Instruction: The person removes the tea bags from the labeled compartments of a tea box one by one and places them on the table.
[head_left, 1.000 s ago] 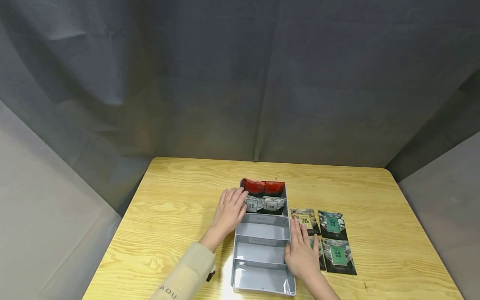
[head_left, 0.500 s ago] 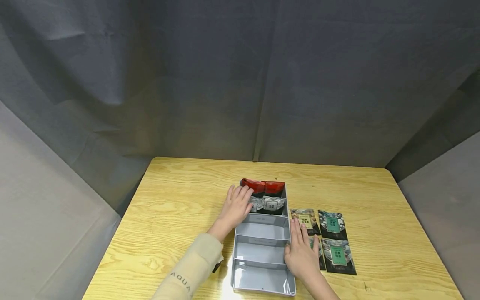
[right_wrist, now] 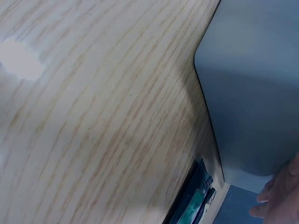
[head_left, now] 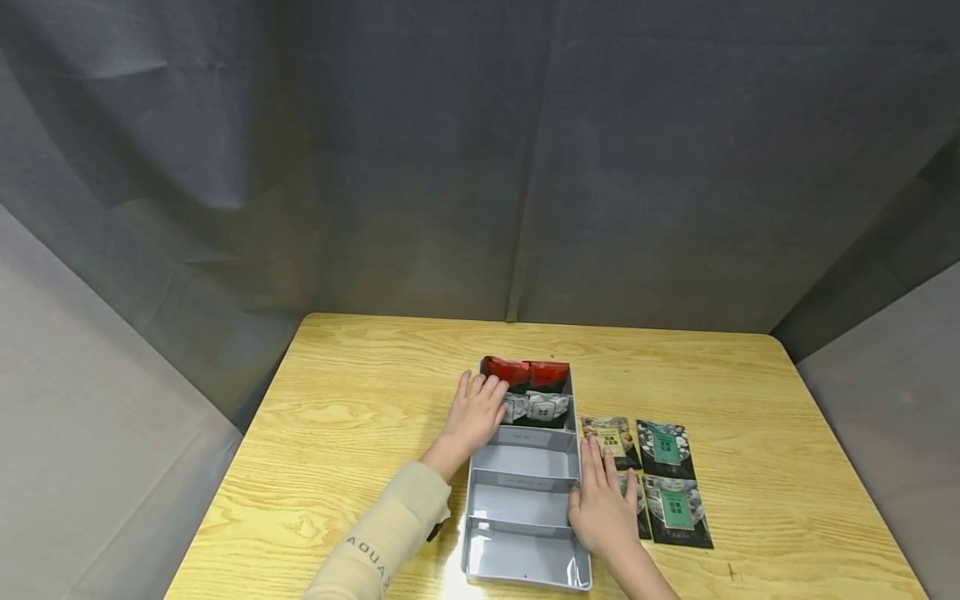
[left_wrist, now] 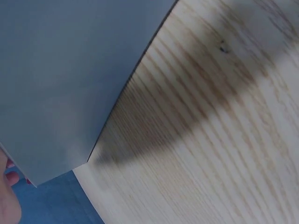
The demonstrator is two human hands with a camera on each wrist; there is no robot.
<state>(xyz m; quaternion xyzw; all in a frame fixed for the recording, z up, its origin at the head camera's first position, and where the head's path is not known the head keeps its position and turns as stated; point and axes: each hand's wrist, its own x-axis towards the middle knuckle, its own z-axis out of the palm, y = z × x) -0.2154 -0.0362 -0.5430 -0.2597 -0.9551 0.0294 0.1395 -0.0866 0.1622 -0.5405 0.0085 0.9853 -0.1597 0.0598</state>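
- Left hand has crept rightward over the rim of the grey tray since a second ago, now covering more of the left one of the white sachets; can't tell if it's pinching anything
- Right hand hasn't budged, fingers straight alongside the tray, not gripping
- White sachets sit toward the tray's far end, just nearer than the red sachets
- Four flat sachets lie right of the tray, partly under that hand

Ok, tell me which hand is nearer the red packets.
Left: the left hand extends over the gray box's left edge, right by the red packets; the right hand lies along the box's right side, nearer the person.
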